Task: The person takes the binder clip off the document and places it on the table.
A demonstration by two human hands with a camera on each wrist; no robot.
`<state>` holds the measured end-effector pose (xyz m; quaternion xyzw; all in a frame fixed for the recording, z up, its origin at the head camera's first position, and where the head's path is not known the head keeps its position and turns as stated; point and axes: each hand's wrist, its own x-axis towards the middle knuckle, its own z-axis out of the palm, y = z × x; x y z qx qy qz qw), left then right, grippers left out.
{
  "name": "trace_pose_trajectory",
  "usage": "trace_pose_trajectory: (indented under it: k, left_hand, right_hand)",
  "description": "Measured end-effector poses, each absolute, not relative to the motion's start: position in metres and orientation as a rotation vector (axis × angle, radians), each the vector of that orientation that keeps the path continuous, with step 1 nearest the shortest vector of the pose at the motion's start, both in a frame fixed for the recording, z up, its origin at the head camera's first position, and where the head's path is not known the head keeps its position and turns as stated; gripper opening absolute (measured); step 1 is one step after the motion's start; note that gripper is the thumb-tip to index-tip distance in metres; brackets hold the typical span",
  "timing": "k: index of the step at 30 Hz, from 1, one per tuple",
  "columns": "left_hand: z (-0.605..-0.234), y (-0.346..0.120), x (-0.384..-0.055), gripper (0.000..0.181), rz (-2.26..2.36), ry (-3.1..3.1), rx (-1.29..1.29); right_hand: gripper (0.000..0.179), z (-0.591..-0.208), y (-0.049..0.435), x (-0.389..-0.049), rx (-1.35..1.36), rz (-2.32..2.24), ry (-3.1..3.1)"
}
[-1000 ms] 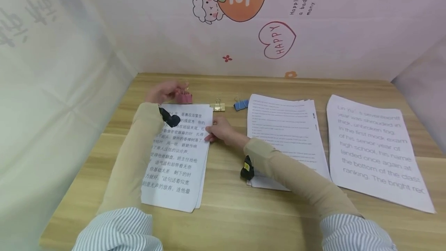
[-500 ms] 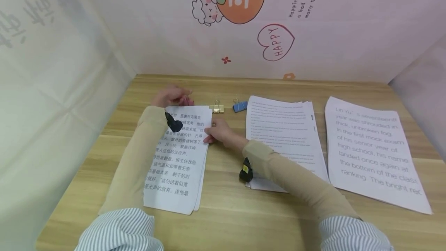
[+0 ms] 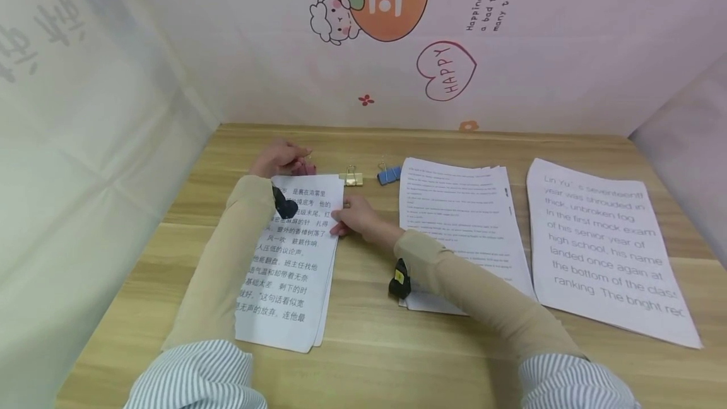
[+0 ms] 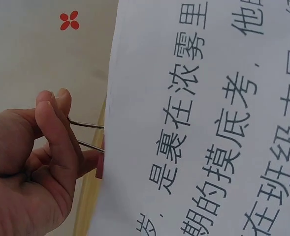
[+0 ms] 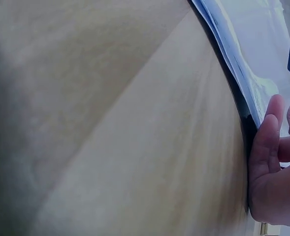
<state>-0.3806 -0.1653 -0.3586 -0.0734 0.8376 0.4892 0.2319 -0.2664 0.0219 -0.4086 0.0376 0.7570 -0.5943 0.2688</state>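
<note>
A stack of printed paper (image 3: 298,257) with Chinese text lies at the left of the wooden table. At its top edge my left hand (image 3: 280,158) grips the wire handles of a pink binder clip (image 3: 307,168). The left wrist view shows the fingers curled round both handles, with the clip's body (image 4: 100,164) mostly hidden behind the top sheet. My right hand (image 3: 356,216) pinches the right edge of the same stack. In the right wrist view its fingers (image 5: 265,147) are right at the sheets' side.
A gold binder clip (image 3: 353,177) and a blue one (image 3: 389,174) lie behind the papers. A second stack of paper (image 3: 454,207) lies partly under the right forearm. A third stack (image 3: 608,245) is at the far right. Fabric walls (image 3: 272,81) enclose the table (image 3: 369,358).
The left hand has brought the pink binder clip down and slightly right to the stack's top edge. The right hand stays at the stack's right edge. The head view has shifted slightly.
</note>
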Motion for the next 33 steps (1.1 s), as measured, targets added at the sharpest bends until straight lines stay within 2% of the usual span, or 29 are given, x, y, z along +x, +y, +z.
trace_pose_trajectory:
  k: [12, 20, 27, 33]
  left_hand:
    - [-0.366, -0.158, -0.38, 0.022, 1.42, 2.364, -0.276]
    - [-0.373, -0.161, -0.384, 0.024, 1.447, 2.388, -0.252]
    - [-0.369, -0.161, -0.379, 0.035, 1.373, 2.43, -0.28]
    - [-0.37, -0.16, -0.381, 0.032, 1.338, 2.46, -0.286]
  right_hand:
    - [0.036, -0.407, 0.034, -0.26, 0.03, -1.574, 2.12]
    - [0.034, -0.4, 0.04, -0.252, -0.002, -1.515, 2.185]
    - [0.039, -0.393, 0.041, -0.249, -0.033, -1.386, 2.328]
    - [0.041, -0.393, 0.043, -0.248, -0.065, -1.243, 2.447]
